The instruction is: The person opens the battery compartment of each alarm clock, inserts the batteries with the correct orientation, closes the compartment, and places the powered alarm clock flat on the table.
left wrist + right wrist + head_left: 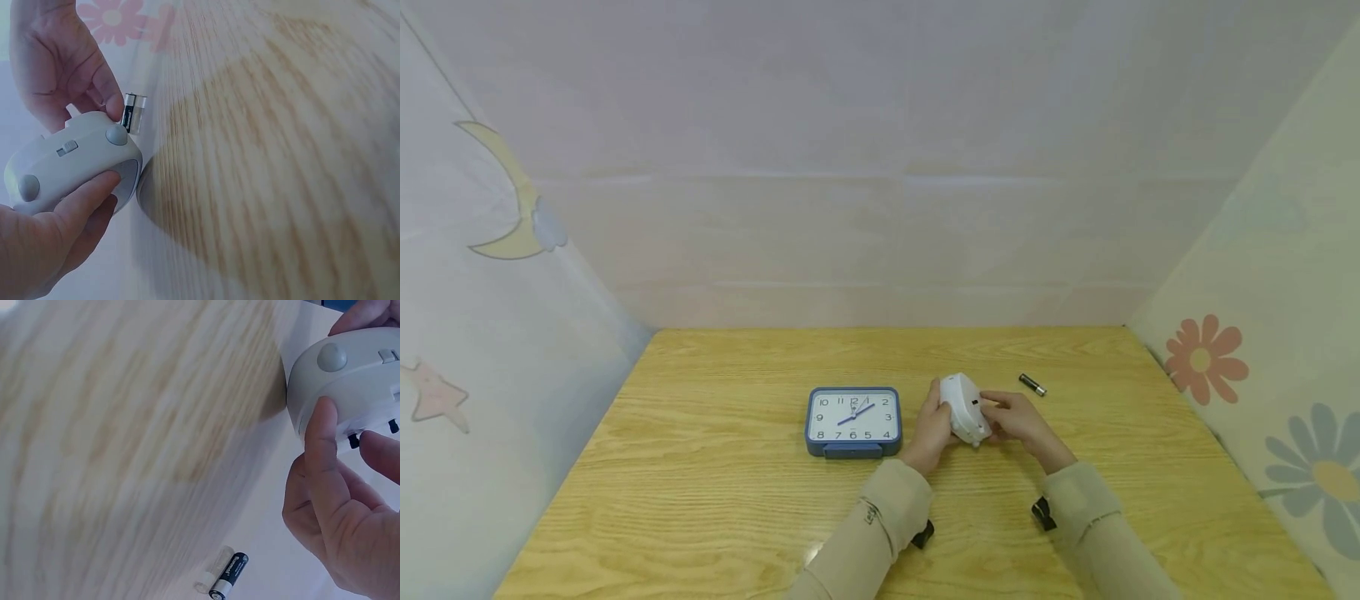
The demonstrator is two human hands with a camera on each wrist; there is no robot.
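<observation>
In the head view a small white alarm clock (959, 400) is held tilted over the table, right of a blue alarm clock (853, 418) with a white dial. My left hand (929, 432) grips the white one from its left side, the thumb (94, 190) lying along its underside. That underside has two round grey feet and a small slide switch (67, 148). My right hand (350, 506) is at the back of the clock, its index fingertip on the casing and the thumb tip right at a black knob (354, 440). A second black knob stands beside it.
A dark AA-type battery (1032, 384) lies on the wooden table (722, 500) beyond my right hand. Printed cloth walls (880, 250) stand around the table's back and sides. Black straps (1043, 513) hang at both wrists.
</observation>
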